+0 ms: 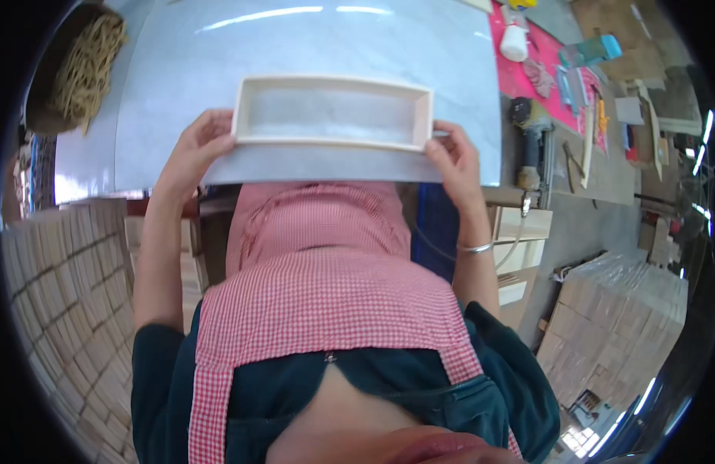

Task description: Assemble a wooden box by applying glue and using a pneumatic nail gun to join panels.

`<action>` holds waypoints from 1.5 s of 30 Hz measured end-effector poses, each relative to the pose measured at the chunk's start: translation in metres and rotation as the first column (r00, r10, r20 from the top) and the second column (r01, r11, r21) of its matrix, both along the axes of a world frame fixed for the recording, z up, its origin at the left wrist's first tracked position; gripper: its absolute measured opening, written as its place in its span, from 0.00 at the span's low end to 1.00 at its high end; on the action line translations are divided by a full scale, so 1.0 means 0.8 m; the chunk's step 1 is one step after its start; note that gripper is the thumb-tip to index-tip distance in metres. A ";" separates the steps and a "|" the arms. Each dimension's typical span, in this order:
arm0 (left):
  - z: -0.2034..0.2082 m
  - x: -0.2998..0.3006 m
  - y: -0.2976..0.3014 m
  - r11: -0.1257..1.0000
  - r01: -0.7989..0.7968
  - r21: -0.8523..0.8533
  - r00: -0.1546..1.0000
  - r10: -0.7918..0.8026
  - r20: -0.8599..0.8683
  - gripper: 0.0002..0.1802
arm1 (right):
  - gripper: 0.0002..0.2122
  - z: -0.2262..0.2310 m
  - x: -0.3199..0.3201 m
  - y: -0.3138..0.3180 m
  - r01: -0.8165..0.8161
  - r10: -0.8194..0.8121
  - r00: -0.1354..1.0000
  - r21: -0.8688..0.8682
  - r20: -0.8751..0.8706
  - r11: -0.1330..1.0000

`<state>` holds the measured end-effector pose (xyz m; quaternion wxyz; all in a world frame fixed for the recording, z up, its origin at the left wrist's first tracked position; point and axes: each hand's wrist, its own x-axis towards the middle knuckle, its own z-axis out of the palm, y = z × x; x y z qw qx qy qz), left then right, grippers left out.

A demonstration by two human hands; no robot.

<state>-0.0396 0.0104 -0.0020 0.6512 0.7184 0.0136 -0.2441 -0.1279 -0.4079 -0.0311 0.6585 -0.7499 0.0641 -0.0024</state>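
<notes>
A long, pale wooden frame [334, 143] with four thin sides lies at the near part of the smooth light table [295, 42]. The tabletop shows through its middle. My left hand [201, 147] grips its left end, thumb on the near corner and fingers along the outer side. At the opposite end, my right hand [456, 157] holds the right near corner between thumb and curled fingers. Some fingertips are hidden behind the frame's ends.
On the left stands a dark bin [52, 100] full of tan strips [90, 66]. A pneumatic tool [530, 147] hangs past the table's right edge. Beyond it, a pink-covered surface holds a white bottle [514, 42]. Stacked wooden pieces [56, 271] stand lower left; a wrapped stack [617, 309] is lower right.
</notes>
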 end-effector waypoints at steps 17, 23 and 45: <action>0.020 -0.018 -0.019 0.950 -0.173 0.261 0.970 0.119 0.213 0.12 | 0.20 0.021 0.144 -0.135 0.383 -0.085 0.883 -0.604 0.461 0.699; 0.024 -0.062 -0.010 0.816 -0.362 0.451 0.872 0.125 0.473 0.05 | 0.29 0.008 0.301 -0.220 0.351 -0.593 0.789 -0.909 0.159 0.223; -0.034 -0.026 -0.176 0.670 -0.156 0.726 0.415 -0.623 0.663 0.15 | 0.24 0.134 0.096 -0.088 0.671 -0.724 0.401 0.358 0.562 0.649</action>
